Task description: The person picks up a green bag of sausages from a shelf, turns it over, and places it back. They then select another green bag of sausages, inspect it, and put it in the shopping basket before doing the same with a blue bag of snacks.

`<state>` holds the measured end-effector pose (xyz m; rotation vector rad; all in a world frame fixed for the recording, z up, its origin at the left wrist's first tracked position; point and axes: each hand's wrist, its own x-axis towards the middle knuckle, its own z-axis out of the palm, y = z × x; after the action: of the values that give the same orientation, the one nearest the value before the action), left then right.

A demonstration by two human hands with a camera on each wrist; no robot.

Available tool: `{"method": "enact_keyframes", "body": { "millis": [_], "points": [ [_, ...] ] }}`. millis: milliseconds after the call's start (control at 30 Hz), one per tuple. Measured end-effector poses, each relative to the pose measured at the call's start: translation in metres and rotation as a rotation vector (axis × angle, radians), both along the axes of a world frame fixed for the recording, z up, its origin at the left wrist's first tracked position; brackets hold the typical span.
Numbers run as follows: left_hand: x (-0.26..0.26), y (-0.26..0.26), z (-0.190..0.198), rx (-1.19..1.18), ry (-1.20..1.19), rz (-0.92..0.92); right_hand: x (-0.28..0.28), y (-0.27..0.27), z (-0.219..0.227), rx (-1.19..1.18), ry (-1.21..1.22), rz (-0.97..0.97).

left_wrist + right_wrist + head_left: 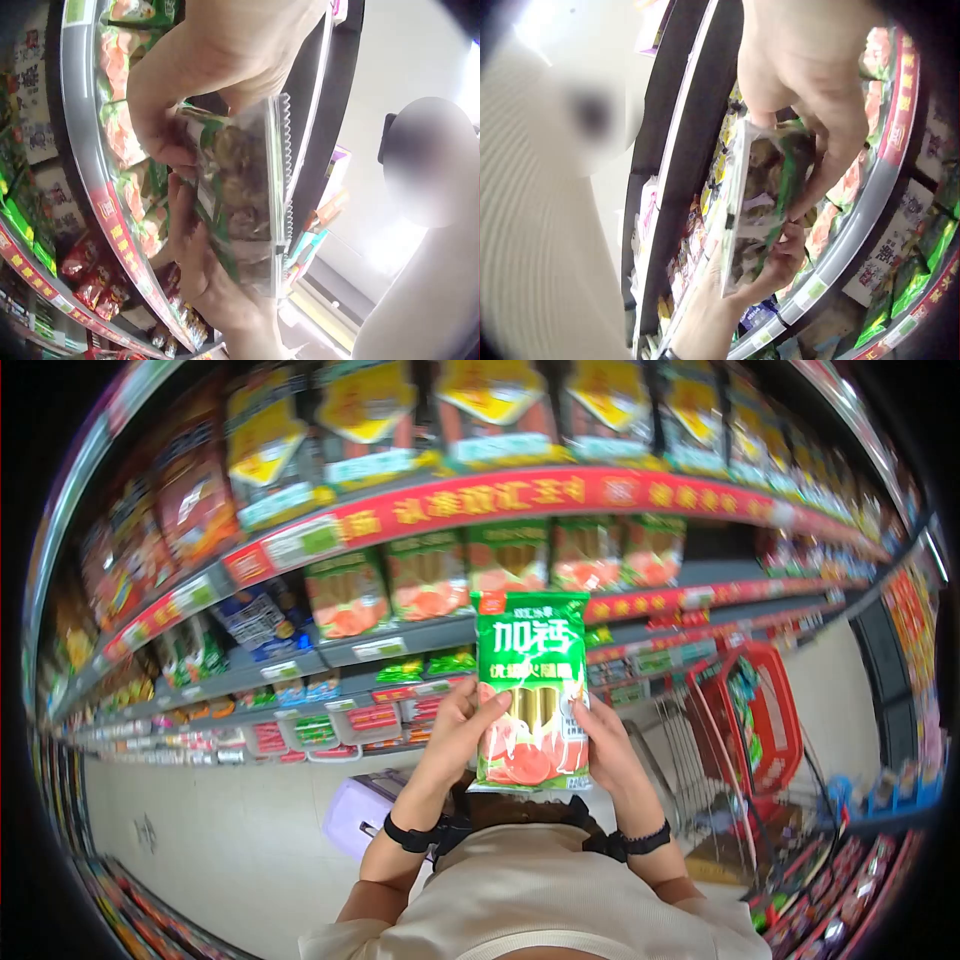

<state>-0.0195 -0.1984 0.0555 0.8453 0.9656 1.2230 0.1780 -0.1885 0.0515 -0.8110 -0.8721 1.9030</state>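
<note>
A green bag of ham sausages (533, 660) with a reddish food picture faces up in front of my chest. At its left side my left hand (460, 730) grips it, thumb on the front. My right hand (608, 745) holds the opposite side, its thumb also over the printed face. The bag's clear back (251, 187) and zigzag-cut end show in the left wrist view, with fingers curled behind it. From the right wrist the bag (757, 202) appears edge-on between both hands.
Shelves ahead carry similar green bags (345, 598) and larger yellow-labelled packs (490, 410) above a red promotional strip (450, 508). On the right stands a shopping cart (690, 760) with a red basket (790, 710). A lilac box-like thing (352, 815) is on the floor at left.
</note>
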Motion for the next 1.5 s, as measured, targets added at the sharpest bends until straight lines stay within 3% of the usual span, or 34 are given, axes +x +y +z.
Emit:
{"method": "enact_keyframes", "body": {
  "millis": [133, 300, 367, 433, 500, 533, 567, 633, 667, 700, 767, 833, 933, 967, 1033, 1133, 1167, 1233, 1367, 1433, 1500],
  "points": [
    [-0.046, 0.003, 0.004, -0.008, -0.046, 0.165, -0.039, 0.029, 0.014, 0.139, -0.241, 0.234],
    [-0.108, 0.007, 0.026, 0.063, 0.082, 0.318, -0.112, 0.075, 0.018, 0.29, -0.21, 0.398],
    [-0.129, 0.016, 0.031, 0.159, 0.235, 0.405, -0.146, 0.092, 0.02, 0.502, -0.2, 0.324],
    [-0.152, 0.029, 0.03, 0.203, 0.265, 0.388, -0.177, 0.104, 0.027, 0.53, -0.207, 0.318],
    [-0.168, 0.045, 0.03, 0.3, 0.374, 0.572, -0.204, 0.12, 0.015, 0.728, -0.325, 0.2],
    [-0.184, 0.057, 0.017, 0.363, 0.583, 0.589, -0.217, 0.125, 0.011, 0.757, -0.357, 0.131],
    [-0.193, 0.065, 0.004, 0.375, 0.585, 0.58, -0.223, 0.127, 0.011, 0.763, -0.355, 0.116],
    [-0.198, 0.074, 0.007, 0.331, 0.553, 0.646, -0.233, 0.129, 0.02, 0.974, -0.799, -0.035],
    [-0.196, 0.075, 0.008, 0.286, 0.373, 0.622, -0.24, 0.13, 0.015, 0.903, -0.697, -0.081],
    [-0.2, 0.078, 0.006, 0.29, 0.377, 0.603, -0.244, 0.133, 0.011, 0.895, -0.699, -0.099],
    [-0.209, 0.082, -0.001, 0.271, 0.213, 0.542, -0.246, 0.136, 0.003, 0.839, -0.795, 0.057],
    [-0.212, 0.085, -0.005, 0.244, 0.207, 0.522, -0.249, 0.129, 0.007, 0.853, -0.85, 0.025],
    [-0.215, 0.086, -0.006, 0.193, 0.221, 0.542, -0.255, 0.124, 0.0, 1.008, -0.835, -0.215],
    [-0.214, 0.085, -0.006, 0.186, 0.222, 0.53, -0.254, 0.125, 0.001, 0.996, -0.841, -0.219],
    [-0.211, 0.085, -0.004, 0.214, 0.265, 0.607, -0.253, 0.13, 0.005, 0.773, -0.689, -0.043],
    [-0.203, 0.087, 0.005, 0.322, 0.274, 0.704, -0.252, 0.13, 0.017, 0.847, -0.587, -0.115],
    [-0.204, 0.089, 0.003, 0.311, 0.272, 0.699, -0.254, 0.133, 0.014, 0.836, -0.594, -0.114],
    [-0.208, 0.098, -0.005, 0.38, 0.231, 0.682, -0.262, 0.142, 0.003, 0.97, -0.626, -0.319],
    [-0.218, 0.117, -0.053, 0.344, 0.5, 0.684, -0.264, 0.152, -0.01, 0.914, -0.733, -0.237],
    [-0.218, 0.121, -0.049, 0.344, 0.422, 0.644, -0.267, 0.146, -0.009, 0.96, -0.807, -0.308],
    [-0.214, 0.115, -0.04, 0.177, 0.289, 0.601, -0.268, 0.138, -0.01, 0.999, -0.887, -0.367]
  ]
}}
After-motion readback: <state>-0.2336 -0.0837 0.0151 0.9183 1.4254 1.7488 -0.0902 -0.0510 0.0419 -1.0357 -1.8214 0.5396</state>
